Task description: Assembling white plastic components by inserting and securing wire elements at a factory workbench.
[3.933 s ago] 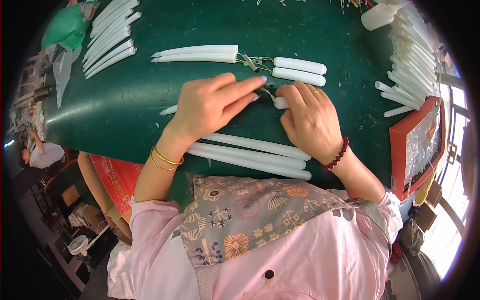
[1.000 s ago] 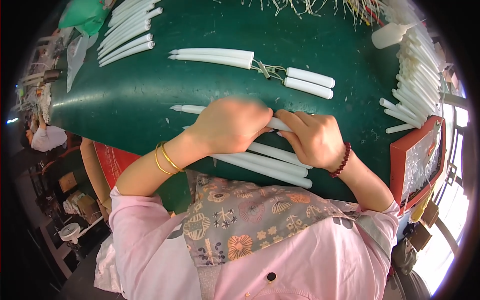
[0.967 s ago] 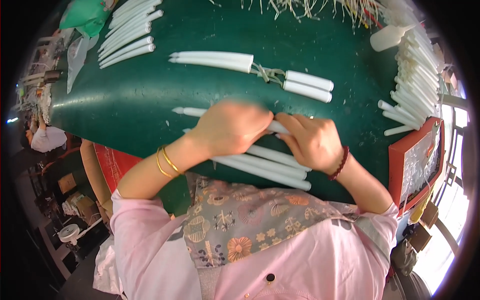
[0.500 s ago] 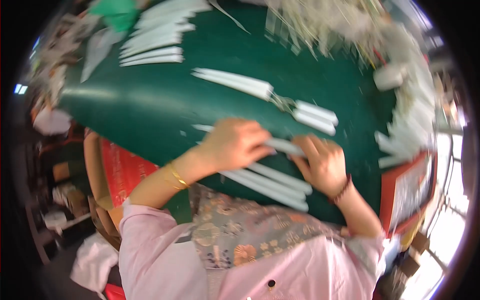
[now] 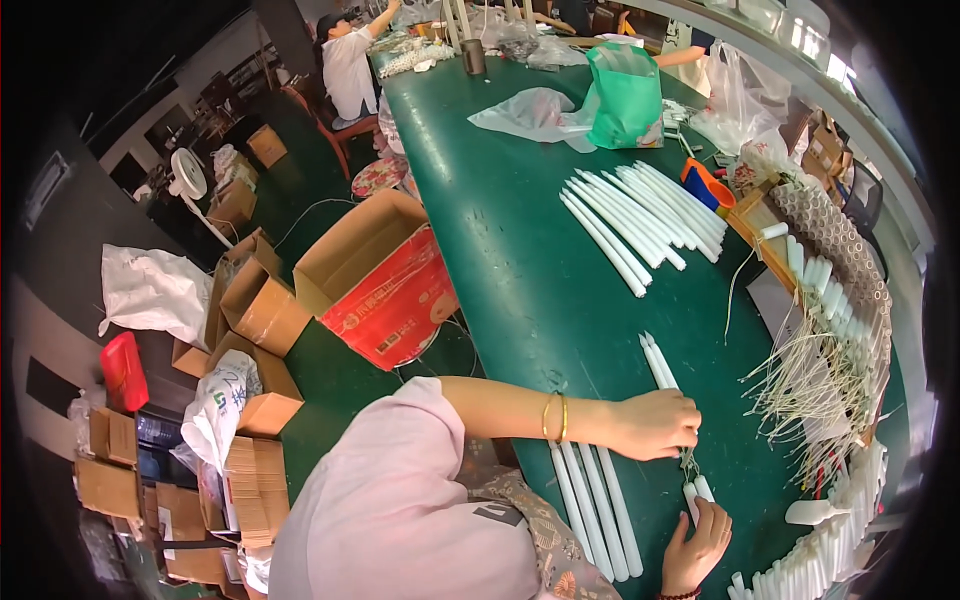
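A pair of white taper candle-shaped tubes (image 5: 656, 363) lies on the green table, joined by thin wires (image 5: 688, 463) to short white cylinders (image 5: 703, 488). My left hand (image 5: 657, 425) is closed over the lower end of the tapers, its fingertips pinched beside the wires and hiding what they grip. Bent around the short cylinders are the fingers of my right hand (image 5: 697, 550). Several long white tapers (image 5: 620, 510) lie side by side under my left forearm, near the table edge.
Farther up the green table (image 5: 480, 230) lie a pile of white tapers (image 5: 645, 220) and a green bag (image 5: 622, 95). Wired short cylinders (image 5: 822, 290) and a row of white tubes (image 5: 815, 560) line the right side. An open carton (image 5: 375, 280) stands left; a person (image 5: 350, 70) sits beyond.
The view has swung left, showing more of the room. My hands have left a white tube near the table edge and moved to the wired pair, which lay untouched before.
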Demonstrator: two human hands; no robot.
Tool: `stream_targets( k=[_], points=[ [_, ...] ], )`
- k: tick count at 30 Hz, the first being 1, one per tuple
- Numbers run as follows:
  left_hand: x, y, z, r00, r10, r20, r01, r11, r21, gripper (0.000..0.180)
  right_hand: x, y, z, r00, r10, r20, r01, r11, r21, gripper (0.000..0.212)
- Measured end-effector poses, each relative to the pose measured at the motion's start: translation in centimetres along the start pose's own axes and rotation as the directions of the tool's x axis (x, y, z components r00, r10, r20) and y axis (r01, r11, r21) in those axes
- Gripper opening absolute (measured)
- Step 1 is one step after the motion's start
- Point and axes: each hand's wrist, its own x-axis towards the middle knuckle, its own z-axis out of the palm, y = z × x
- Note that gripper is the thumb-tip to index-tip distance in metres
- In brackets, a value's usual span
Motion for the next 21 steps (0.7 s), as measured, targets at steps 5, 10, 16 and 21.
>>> stream_targets(
  k=[5, 10, 16, 21],
  points=[
    [0.6, -0.7, 0.4, 0.996, -0.057, 0.064, 0.053, 0.997, 0.051, 0.028, -0.7, 0.6, 1.6, 0.997, 0.044, 0.07, -0.043, 0.999, -0.017, 0.036],
    [0.6, -0.9, 1.2, 0.985, -0.11, 0.129, 0.109, 0.994, 0.016, 0.031, 0.0, -1.3, 1.1, 0.992, 0.086, 0.091, -0.091, 0.994, 0.054, 0.03],
    [0.2, 0.5, 0.5, 0.985, -0.074, 0.159, 0.084, 0.995, -0.06, 0.028, -1.2, -1.0, 1.5, 0.991, 0.101, 0.09, -0.102, 0.995, 0.001, 0.042],
    [-0.1, 1.2, 0.5, 0.984, -0.099, 0.146, 0.123, 0.978, -0.169, 0.024, -0.8, -1.7, 1.0, 0.984, 0.107, 0.141, -0.117, 0.991, 0.066, 0.035]
  ],
)
